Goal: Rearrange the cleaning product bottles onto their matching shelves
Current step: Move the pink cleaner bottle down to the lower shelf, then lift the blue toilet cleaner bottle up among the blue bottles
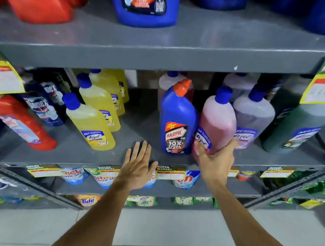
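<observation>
The pink bottle (216, 124), blue-capped and tilted, sits on the grey shelf (98, 156) with the right hand (216, 160) gripping its base. Touching its left side, between the two hands, stands a blue Harpic bottle (177, 120) with an orange cap. Just right of the gripping hand stands a lavender bottle (253, 116). The left hand (137, 166) is open, fingers spread, at the shelf edge; yellow bottles (91, 119) stand further left.

"HARPIC 10X TOTAL CLEAN" on blue bottle (178, 120), "Tide" on pack (87, 200)
</observation>
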